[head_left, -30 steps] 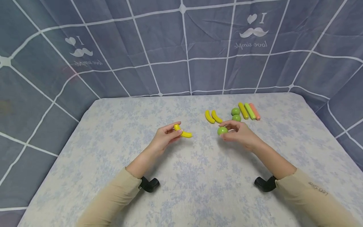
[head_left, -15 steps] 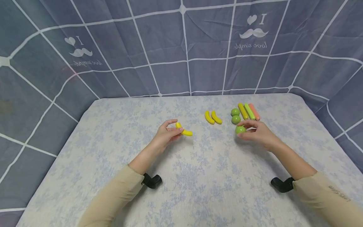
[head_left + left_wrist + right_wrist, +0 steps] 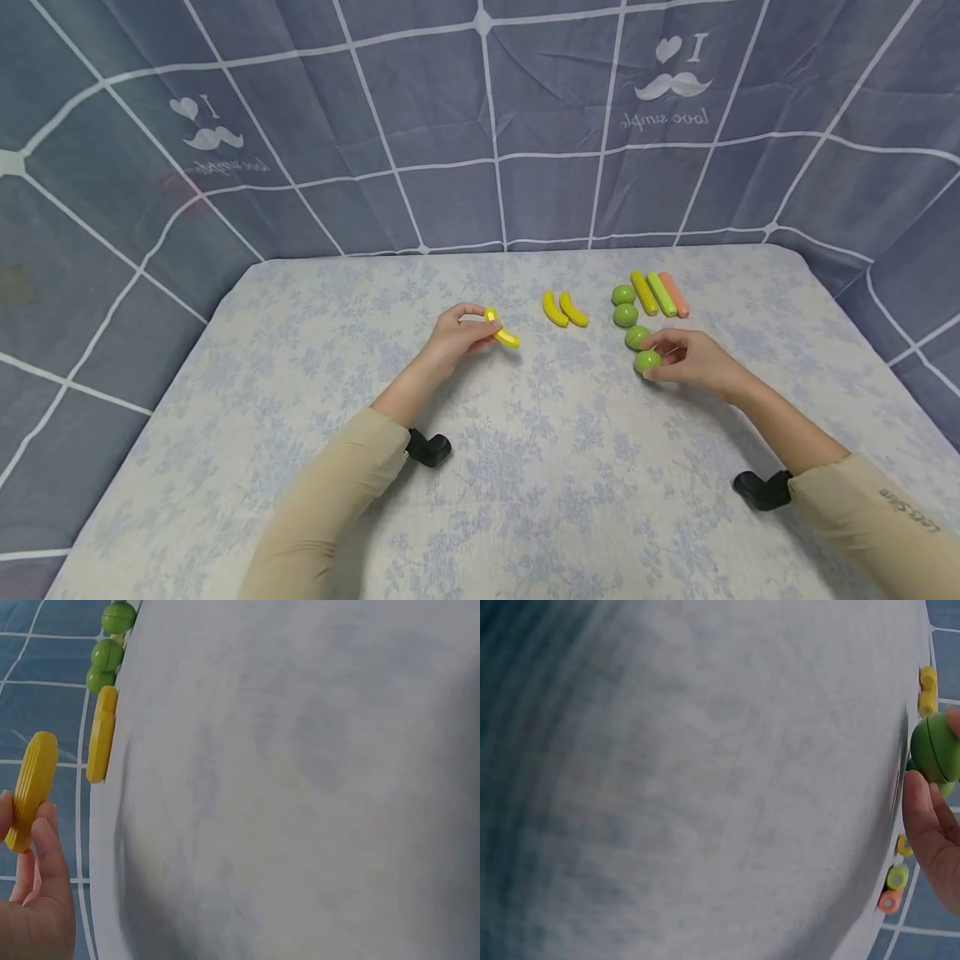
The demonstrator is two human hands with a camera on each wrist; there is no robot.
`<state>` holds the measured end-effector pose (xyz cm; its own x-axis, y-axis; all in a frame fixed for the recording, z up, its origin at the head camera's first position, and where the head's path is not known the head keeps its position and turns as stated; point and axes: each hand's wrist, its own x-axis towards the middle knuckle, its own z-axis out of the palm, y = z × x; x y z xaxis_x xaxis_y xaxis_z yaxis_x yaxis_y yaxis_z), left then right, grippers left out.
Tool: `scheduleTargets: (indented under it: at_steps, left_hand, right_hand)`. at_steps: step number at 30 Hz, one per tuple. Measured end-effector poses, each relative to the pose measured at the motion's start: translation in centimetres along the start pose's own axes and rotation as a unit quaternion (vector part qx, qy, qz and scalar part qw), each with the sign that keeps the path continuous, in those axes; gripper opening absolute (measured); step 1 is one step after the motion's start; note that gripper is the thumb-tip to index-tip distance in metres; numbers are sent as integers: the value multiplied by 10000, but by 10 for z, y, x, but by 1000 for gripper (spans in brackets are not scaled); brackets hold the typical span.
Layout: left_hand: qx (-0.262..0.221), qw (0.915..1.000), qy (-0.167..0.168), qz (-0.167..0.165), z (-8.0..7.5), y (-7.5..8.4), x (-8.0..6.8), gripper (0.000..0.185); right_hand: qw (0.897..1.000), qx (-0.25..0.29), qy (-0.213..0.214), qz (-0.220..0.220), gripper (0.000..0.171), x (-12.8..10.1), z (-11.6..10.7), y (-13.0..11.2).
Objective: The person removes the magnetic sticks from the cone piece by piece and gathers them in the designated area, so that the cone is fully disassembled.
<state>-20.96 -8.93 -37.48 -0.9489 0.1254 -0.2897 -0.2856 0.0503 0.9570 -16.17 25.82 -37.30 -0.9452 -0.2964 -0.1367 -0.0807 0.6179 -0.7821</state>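
My left hand (image 3: 480, 327) pinches a yellow toy banana (image 3: 502, 332) by one end, just above the table; the left wrist view shows this banana (image 3: 30, 791) between the fingertips (image 3: 45, 847). My right hand (image 3: 662, 360) grips a green ball (image 3: 648, 362) low at the cloth, right next to another green ball (image 3: 637, 337). Close up in the right wrist view, the held ball (image 3: 934, 748) sits against the fingers (image 3: 928, 825).
Two more green balls (image 3: 624, 304) line up behind. Two yellow bananas (image 3: 562, 309) lie left of them, and yellow, green and orange sticks (image 3: 660, 293) lie to their right. A flowered cloth covers the table (image 3: 525, 467); a grey checked curtain (image 3: 480, 125) surrounds it.
The right hand moved right and slightly nearer with a green ball, and a third ball now lies in the row. The left hand carried its banana right and farther, toward the two bananas.
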Motion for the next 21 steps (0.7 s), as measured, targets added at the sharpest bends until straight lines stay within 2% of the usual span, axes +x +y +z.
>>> scheduleTargets:
  at_steps: [7,12,21]
  left_hand:
    - [182,9997,142,13,23,0,24,36]
    - [572,9979,252,177,39,-7,37,32]
    - [1143,9908,613,384,61,-5,45,29]
  right_hand:
    - [9999,-114,-74,-24,43,0,2,1]
    - [9999,-80,-114,41,44,-1,1,1]
    - [9999,11,-124,4,45,-3,-6,2]
